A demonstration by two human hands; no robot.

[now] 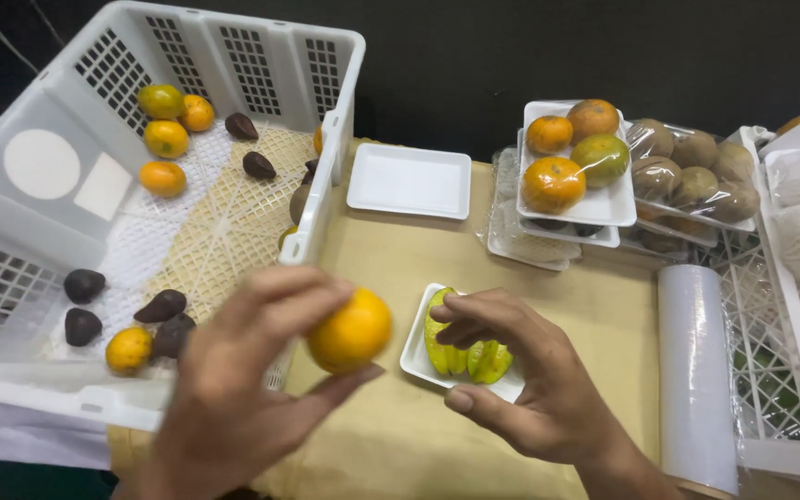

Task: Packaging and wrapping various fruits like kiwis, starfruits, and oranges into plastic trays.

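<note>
From the head camera I see my left hand (pixel 233 389) clamped around an orange (pixel 349 330), held above the tan table (pixel 400 278). My right hand (pixel 530 380), fingers half spread, rests on green starfruit (pixel 460 356) in a small white tray (pixel 418 356). A white crate (pixel 335 120) sits left, dark wall behind.

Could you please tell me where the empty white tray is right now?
In the head view, the empty white tray lies on the tan table top, just right of the white crate and left of the stacked fruit trays.
</note>
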